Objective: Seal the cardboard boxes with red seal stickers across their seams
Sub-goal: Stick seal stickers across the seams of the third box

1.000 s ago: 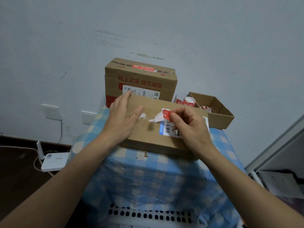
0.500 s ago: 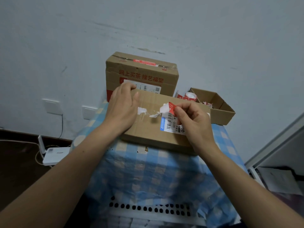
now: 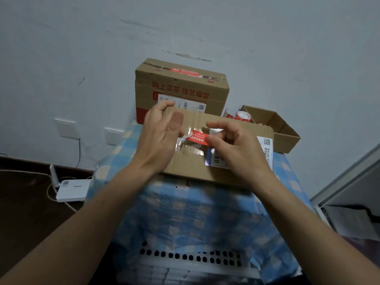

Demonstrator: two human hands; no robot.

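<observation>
A flat cardboard box (image 3: 193,163) lies on the blue checked table top in front of me, with a white shipping label (image 3: 265,151) on its right part. My right hand (image 3: 236,149) pinches one end of a red seal sticker (image 3: 198,138) just above the box's taped middle. My left hand (image 3: 162,134) holds the box's far left corner, fingers curled over the edge, thumb by the sticker's left end. Behind stands a taller cardboard box (image 3: 181,89) with a red sticker (image 3: 185,72) on its top seam.
An open cardboard box (image 3: 287,136) at the back right holds a roll of red stickers (image 3: 242,116). A white perforated basket (image 3: 191,258) sits under the checked cloth (image 3: 197,212). A white router (image 3: 70,188) lies on the dark floor at left. A grey cabinet (image 3: 349,192) stands at right.
The red sticker has come free of its white backing and now lies stretched flat above the box's middle. My left hand shifted from lying flat on the box top to gripping its far left corner.
</observation>
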